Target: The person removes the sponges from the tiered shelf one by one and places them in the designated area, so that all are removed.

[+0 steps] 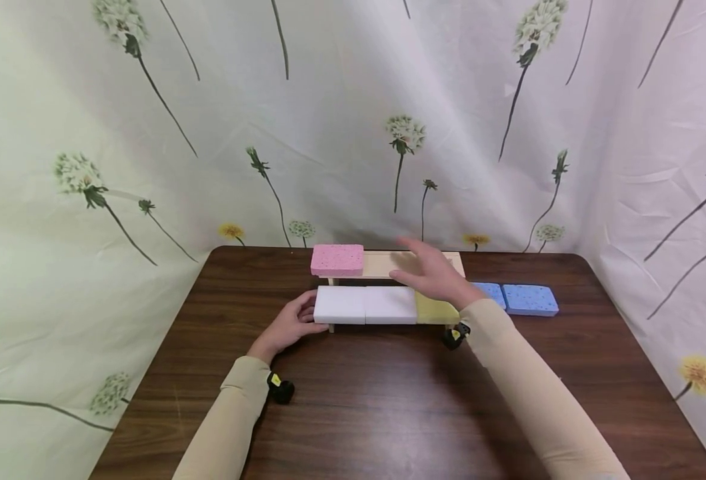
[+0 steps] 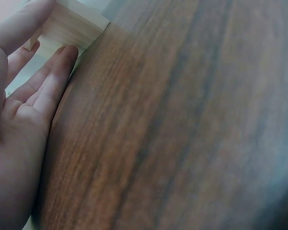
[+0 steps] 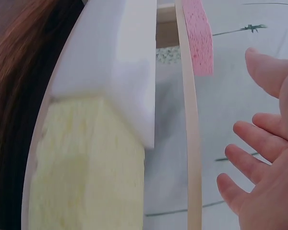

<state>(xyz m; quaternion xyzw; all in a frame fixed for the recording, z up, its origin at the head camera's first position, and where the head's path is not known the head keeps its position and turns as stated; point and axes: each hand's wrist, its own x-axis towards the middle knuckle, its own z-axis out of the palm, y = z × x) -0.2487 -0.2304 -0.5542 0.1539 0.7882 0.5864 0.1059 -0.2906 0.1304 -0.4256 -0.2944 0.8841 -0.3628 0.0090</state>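
Observation:
My left hand [image 1: 293,321] holds the left end of a two-level wooden rack [image 2: 69,31], thumb at the front and fingers behind. Two white sponges [image 1: 339,305] lie side by side on the rack's front, lower level. A yellow sponge [image 3: 86,163] adjoins them on the right, partly hidden by my right forearm in the head view. On the rear, higher level, a pink sponge [image 1: 337,259] sits at the left end. My right hand [image 1: 433,270] overlaps the bare wood of that level in the head view, fingers spread and nothing in them.
Two blue sponges [image 1: 530,300] lie on the dark wooden table [image 1: 353,407] to the right of the rack, one partly covered by my right arm. A white cloth [image 1: 329,133] printed with dandelions hangs behind the table and at both sides.

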